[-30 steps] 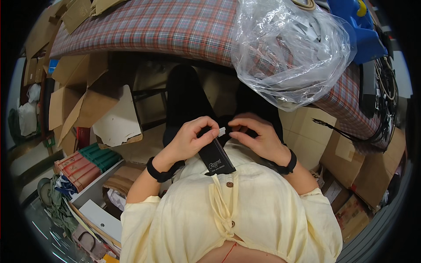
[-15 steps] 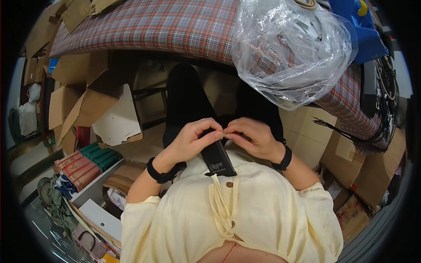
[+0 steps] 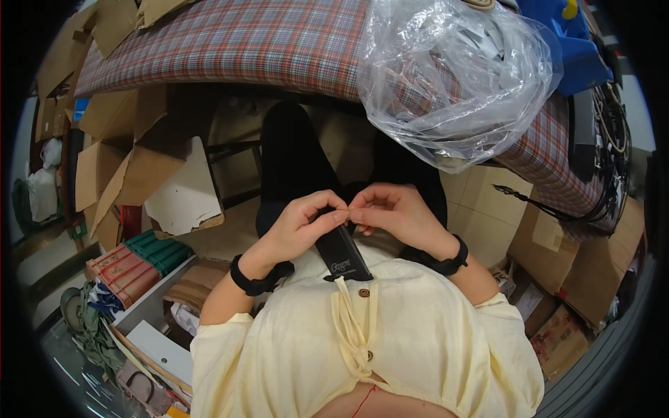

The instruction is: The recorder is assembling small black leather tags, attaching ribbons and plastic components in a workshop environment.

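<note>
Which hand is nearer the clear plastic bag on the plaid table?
Right. The right hand lies just below the clear plastic bag; the left hand sits farther to its lower left.

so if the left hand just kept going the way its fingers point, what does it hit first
The left hand points across toward the person's right, and its fingertips already meet those of the right hand over the top end of the flat black package. So it would likely press into the right hand first.

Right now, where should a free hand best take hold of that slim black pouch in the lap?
Probably the black pouch by its long side edges near the lower end, coming from below: both hands, left hand and right hand, crowd its top, and it is flat and narrow.
</note>
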The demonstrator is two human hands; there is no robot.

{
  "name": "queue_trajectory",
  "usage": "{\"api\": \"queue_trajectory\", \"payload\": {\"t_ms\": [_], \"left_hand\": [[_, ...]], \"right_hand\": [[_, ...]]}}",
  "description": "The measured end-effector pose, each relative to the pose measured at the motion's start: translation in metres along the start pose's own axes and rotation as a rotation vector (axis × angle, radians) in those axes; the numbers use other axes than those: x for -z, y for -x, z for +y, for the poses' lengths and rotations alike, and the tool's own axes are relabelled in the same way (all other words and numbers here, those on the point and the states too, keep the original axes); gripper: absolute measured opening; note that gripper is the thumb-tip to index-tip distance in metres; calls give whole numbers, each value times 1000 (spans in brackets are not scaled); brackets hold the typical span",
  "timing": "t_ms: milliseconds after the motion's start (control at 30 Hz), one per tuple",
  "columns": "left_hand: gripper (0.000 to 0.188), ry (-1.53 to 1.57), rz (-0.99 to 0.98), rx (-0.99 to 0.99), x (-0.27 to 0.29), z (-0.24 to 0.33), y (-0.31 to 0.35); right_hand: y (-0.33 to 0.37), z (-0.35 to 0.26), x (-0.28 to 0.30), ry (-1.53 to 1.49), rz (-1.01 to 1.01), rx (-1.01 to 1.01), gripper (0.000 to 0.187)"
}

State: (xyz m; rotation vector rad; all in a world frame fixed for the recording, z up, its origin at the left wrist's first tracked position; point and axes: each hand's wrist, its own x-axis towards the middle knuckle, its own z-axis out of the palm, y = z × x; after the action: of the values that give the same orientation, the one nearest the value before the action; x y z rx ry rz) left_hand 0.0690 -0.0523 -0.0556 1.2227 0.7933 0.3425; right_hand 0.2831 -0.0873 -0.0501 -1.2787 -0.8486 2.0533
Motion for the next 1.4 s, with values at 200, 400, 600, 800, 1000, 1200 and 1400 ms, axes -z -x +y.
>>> {"api": "queue_trajectory", "payload": {"t_ms": [200, 400, 600, 800, 1000, 1200, 1400], "left_hand": [[11, 105, 28, 48, 0, 0, -6], [12, -44, 27, -13, 2, -1, -6], [10, -118, 14, 12, 4, 3, 3], [13, -14, 48, -1, 3, -10, 1], [13, 122, 146, -75, 2, -3, -28], [12, 197, 179, -148, 3, 9, -34], [11, 262, 200, -101, 3, 7, -25]], "right_hand": [[0, -4, 6, 18, 2, 150, 17], [3, -2, -3, 532, 88, 328, 14], [12, -7, -2, 648, 18, 407, 22], [122, -144, 36, 888, 305, 590, 17], [138, -233, 125, 1601, 1244, 880, 24], [118, -238, 142, 711, 907, 517, 24], [121, -237, 138, 338, 767, 607, 14]]}}
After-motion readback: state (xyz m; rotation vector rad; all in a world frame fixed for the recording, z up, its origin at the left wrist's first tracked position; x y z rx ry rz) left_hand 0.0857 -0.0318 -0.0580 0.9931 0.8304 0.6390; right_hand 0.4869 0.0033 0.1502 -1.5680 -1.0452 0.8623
